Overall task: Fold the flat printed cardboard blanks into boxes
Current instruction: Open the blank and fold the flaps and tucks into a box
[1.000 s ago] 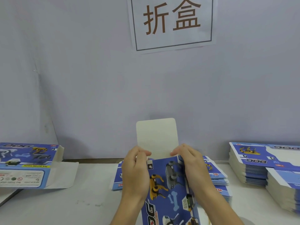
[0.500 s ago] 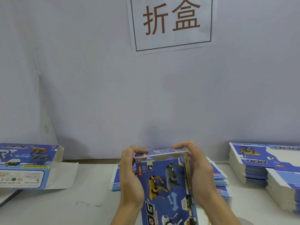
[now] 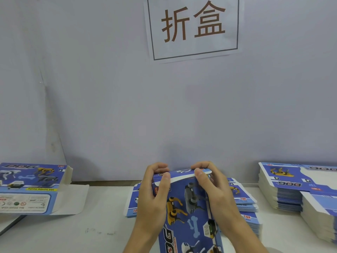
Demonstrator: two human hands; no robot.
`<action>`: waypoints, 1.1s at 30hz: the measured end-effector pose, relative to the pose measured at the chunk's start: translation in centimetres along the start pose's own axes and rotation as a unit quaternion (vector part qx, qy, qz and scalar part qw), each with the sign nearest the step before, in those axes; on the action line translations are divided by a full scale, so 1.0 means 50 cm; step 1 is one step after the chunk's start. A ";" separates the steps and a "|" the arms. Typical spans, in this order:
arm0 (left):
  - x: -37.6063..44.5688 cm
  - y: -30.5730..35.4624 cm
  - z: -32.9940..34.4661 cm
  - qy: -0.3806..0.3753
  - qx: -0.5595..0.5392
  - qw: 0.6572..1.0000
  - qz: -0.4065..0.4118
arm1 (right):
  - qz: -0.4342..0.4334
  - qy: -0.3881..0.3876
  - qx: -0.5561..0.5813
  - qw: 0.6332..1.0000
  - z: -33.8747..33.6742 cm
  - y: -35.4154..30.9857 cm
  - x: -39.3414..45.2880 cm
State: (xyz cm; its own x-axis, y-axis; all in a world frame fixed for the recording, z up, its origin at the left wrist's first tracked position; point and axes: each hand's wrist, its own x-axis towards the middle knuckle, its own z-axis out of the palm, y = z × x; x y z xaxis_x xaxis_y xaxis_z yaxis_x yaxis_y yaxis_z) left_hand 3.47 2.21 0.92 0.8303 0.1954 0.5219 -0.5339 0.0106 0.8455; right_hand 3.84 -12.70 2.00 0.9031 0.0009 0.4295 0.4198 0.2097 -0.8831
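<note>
Wall (image 3: 109, 97): pale, behind the surface, with a paper sign (image 3: 193, 26) bearing two brown characters.
Surface (image 3: 94, 232): white, carrying all the printed cardboard.
Right stack (image 3: 284, 189): tall pile of flat blue blanks at the right edge, a second pile (image 3: 319, 216) just in front of it.
Left box (image 3: 31, 189): already formed, lying on its side, end flaps open toward the middle.
Centre pile (image 3: 244, 201): flat blanks behind the hands.
Held box (image 3: 184, 207): blue, robot-dog print, held above the centre pile, top flap bent over its far end.
Left hand (image 3: 155, 198): gripped the box's left upper corner, fingers curled over the flap.
Right hand (image 3: 213, 190): gripped the right upper corner, thumb pressing the flap.
</note>
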 end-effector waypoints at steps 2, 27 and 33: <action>0.001 0.004 0.003 -0.002 0.012 1.000 0.003 | -0.008 0.012 -0.007 1.000 0.002 -0.002 0.001; -0.005 0.011 -0.004 -0.014 -0.029 0.999 -0.036 | 0.087 -0.065 0.026 0.994 -0.010 -0.019 0.010; -0.004 0.013 -0.001 -0.004 -0.015 1.000 -0.021 | 0.029 -0.018 0.010 0.999 0.002 -0.013 0.007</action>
State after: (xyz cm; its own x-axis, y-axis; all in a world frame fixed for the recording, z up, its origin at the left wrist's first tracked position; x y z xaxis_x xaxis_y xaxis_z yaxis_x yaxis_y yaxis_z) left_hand 2.93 2.21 1.37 0.8535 0.1860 0.4867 -0.5026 0.0473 0.8632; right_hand 3.86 -12.74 2.74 0.9216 0.0481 0.3852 0.3653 0.2286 -0.9024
